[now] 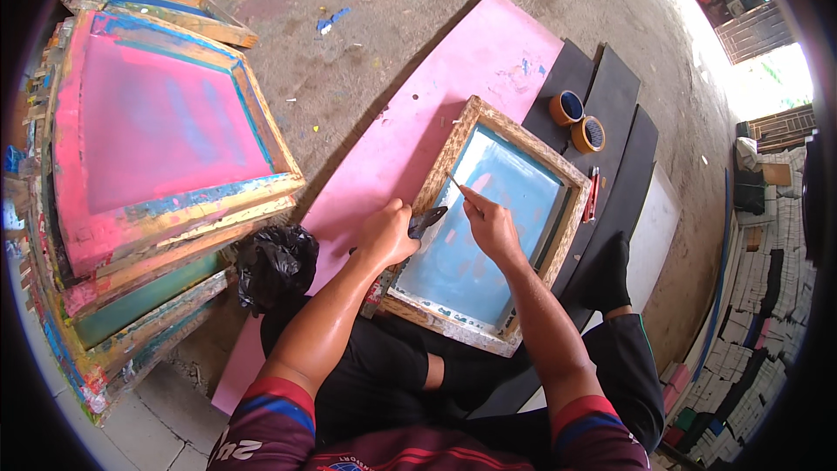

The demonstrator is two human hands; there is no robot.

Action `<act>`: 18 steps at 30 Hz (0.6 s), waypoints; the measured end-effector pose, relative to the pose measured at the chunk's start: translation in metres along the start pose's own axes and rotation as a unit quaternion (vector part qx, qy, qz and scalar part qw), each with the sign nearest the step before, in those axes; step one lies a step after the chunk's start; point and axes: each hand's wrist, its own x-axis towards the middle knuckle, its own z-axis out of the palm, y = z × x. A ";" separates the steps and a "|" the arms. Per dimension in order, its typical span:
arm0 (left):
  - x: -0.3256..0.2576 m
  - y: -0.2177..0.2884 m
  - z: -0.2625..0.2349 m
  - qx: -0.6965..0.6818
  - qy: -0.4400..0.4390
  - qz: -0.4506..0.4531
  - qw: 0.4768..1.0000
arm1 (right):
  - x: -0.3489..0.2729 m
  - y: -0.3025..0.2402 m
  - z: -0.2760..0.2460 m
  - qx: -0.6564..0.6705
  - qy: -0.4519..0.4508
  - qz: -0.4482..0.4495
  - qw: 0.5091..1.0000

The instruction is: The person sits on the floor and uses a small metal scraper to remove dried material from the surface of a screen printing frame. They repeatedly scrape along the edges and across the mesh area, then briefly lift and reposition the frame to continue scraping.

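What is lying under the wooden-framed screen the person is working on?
The wooden-framed screen rests on a pink sheet, with black mats beneath its right side. Whatever lies directly under the blue mesh cannot be seen.

Both forearms enter from the near edge, bare below short maroon sleeves, and converge toward the centre. Left hand: fingers curled closed, knuckles up, wrist straight, thumb side facing right. Right hand: just right of the left, apart from it, fingers pinched together at the far tip, wrist slightly bent. Right elbow is more flexed than the left. Legs are folded beneath, black shorts.
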 end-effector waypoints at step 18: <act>-0.007 -0.003 0.012 0.026 0.018 0.016 0.999 | -0.013 -0.012 0.005 -0.083 -0.030 -0.015 0.996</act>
